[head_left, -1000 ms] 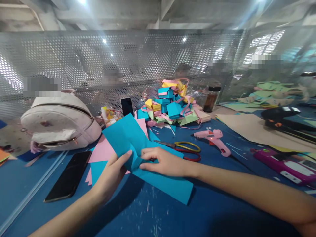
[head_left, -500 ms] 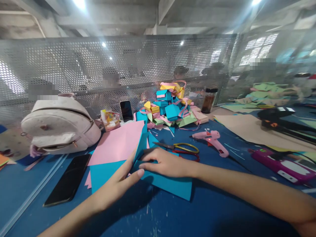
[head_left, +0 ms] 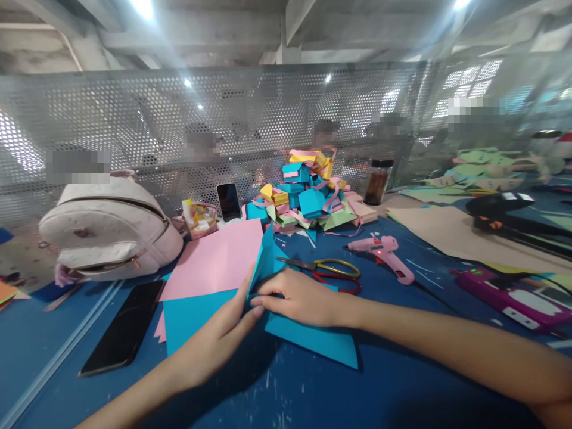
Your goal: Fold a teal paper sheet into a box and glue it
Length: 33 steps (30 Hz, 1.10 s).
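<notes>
Left hand (head_left: 223, 333) flat, fingers extended, right hand (head_left: 299, 298) pressing palm-down, fingertips meeting

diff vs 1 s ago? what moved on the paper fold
The blue sheet, a second ago raised and covering the pink sheet, has been folded down flat, so the pink one shows. The right hand presses the fold and the left hand has slid in beside it. Scissors, glue gun and black phone stayed put.

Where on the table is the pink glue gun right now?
In the head view, the pink glue gun lies on the blue table, right of centre, just right of the scissors and beyond the right hand.
</notes>
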Each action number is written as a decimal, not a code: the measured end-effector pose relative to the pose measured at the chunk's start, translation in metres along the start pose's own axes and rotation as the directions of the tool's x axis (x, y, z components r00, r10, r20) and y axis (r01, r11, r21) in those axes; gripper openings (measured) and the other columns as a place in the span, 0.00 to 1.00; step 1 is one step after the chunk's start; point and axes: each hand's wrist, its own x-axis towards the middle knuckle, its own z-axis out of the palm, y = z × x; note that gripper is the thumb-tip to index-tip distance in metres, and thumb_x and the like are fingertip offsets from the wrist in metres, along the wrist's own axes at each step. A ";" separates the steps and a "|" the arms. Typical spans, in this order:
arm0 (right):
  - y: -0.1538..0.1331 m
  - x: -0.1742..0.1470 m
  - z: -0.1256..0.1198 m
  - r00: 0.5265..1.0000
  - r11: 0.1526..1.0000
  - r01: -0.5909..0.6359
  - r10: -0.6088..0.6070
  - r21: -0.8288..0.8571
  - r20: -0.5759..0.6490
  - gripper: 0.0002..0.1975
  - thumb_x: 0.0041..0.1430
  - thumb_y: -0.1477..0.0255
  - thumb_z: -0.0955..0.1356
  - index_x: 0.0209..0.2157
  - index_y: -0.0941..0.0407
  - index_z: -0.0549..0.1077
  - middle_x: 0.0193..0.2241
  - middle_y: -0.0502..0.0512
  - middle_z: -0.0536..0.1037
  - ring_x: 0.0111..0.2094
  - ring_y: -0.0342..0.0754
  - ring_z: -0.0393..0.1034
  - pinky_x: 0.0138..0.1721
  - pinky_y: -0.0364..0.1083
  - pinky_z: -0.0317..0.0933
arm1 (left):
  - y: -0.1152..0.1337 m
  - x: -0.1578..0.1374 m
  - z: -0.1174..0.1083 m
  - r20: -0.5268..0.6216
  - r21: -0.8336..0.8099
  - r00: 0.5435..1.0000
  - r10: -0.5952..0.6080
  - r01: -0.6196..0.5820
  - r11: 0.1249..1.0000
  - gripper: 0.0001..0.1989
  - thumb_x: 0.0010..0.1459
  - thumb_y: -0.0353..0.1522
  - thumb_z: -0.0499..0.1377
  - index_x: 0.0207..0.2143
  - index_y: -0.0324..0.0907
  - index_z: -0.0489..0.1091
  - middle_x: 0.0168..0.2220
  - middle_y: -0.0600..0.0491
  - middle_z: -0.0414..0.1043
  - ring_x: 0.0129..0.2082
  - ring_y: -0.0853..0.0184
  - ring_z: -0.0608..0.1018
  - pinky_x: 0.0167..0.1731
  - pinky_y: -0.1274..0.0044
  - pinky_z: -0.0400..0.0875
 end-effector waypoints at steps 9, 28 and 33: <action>-0.002 -0.001 0.002 0.997 0.992 -0.005 -0.004 -0.126 -0.074 0.16 0.66 0.65 0.65 0.30 0.57 0.81 0.30 0.55 0.82 0.30 0.44 0.72 0.31 0.43 0.57 | -0.015 0.001 0.003 -0.053 0.004 0.992 0.110 -0.110 0.994 0.19 0.64 0.39 0.56 0.57 0.49 0.68 0.58 0.49 0.70 0.61 0.53 0.67 0.64 0.61 0.52; -0.004 -0.001 -0.007 0.979 0.992 -0.019 -0.007 -0.121 -0.206 0.12 0.59 0.61 0.71 0.32 0.54 0.82 0.29 0.53 0.82 0.30 0.46 0.73 0.29 0.43 0.57 | -0.002 0.001 0.001 -0.035 0.198 0.960 0.278 -0.266 0.943 0.20 0.67 0.34 0.50 0.60 0.52 0.62 0.54 0.49 0.73 0.53 0.56 0.74 0.54 0.66 0.67; -0.010 -0.004 -0.012 0.952 0.975 0.141 -0.181 -0.170 -0.249 0.06 0.63 0.70 0.69 0.37 0.54 0.79 0.34 0.51 0.81 0.36 0.44 0.72 0.38 0.43 0.60 | -0.006 0.003 0.001 -0.098 0.120 0.967 0.233 -0.221 0.968 0.14 0.68 0.37 0.49 0.50 0.49 0.70 0.35 0.53 0.77 0.36 0.62 0.77 0.37 0.75 0.71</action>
